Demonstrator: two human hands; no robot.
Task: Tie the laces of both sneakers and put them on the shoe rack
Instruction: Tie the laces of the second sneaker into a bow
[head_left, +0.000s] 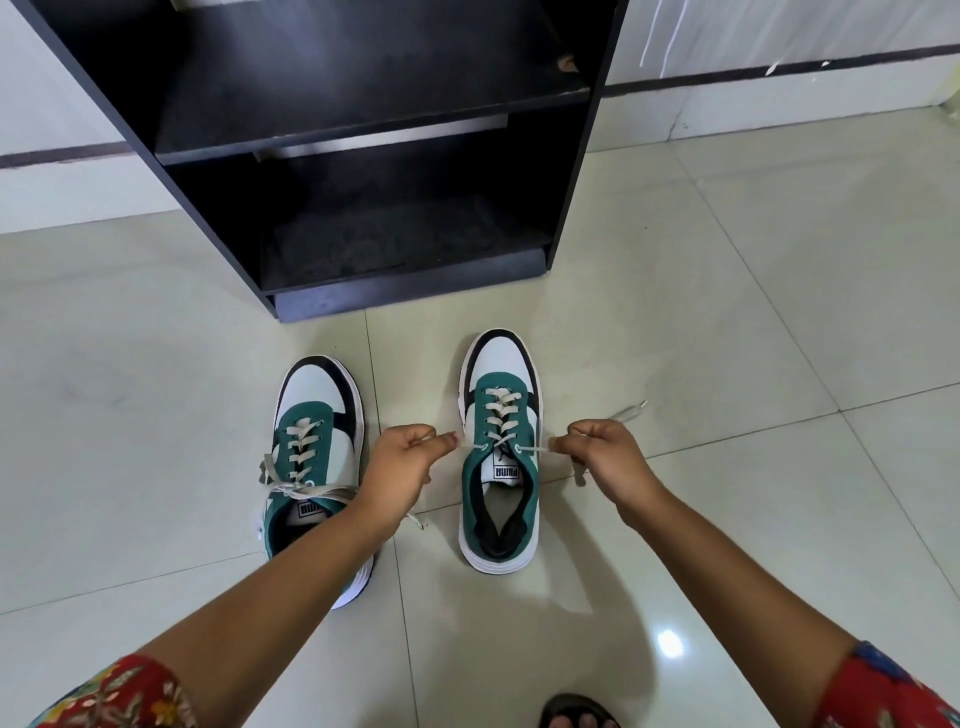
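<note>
Right sneaker (500, 452) on floor, toe toward shoe rack (363, 156) – left hand (402, 470) and right hand (608, 460) each pinch lace end, pulled sideways across shoe's long axis; left sneaker (311, 467) beside it, laces loosely crossed – knot unclear

- The floor (727, 312) is glossy pale tile, smooth and reflective.
- The shoe rack (363, 104) looks like matt black laminated board, chipped at one shelf edge.
- The sneakers (501, 441) pair napped green cloth with smooth white panels and flat woven laces (501, 410).
- The sleeve (883, 691) is printed red cloth.
</note>
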